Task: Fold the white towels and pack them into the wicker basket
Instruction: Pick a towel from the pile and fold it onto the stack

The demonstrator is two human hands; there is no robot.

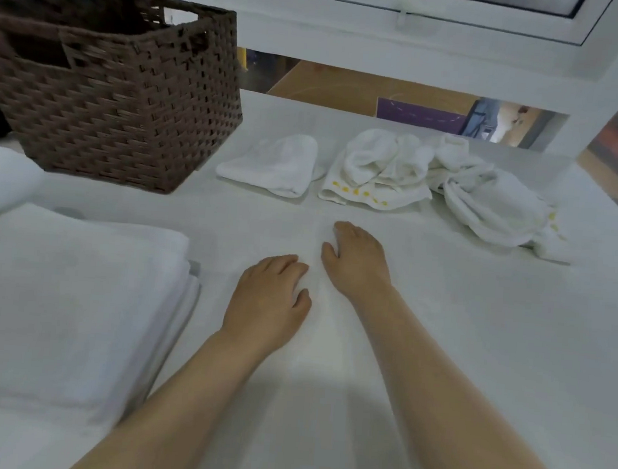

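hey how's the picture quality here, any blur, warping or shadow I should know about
Head view: the wicker basket is smeared by motion blur; wide-angle warping tilts the window frame; soft, even light, with a faint shadow on the table between the forearms; the white towels lose detail against it.

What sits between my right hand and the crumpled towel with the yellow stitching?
Nothing visible. The right hand rests on the white table, and only bare tabletop lies between it and the crumpled towel with yellow stitching just beyond. The left hand lies beside it, out of that path; the wicker basket stands far left.
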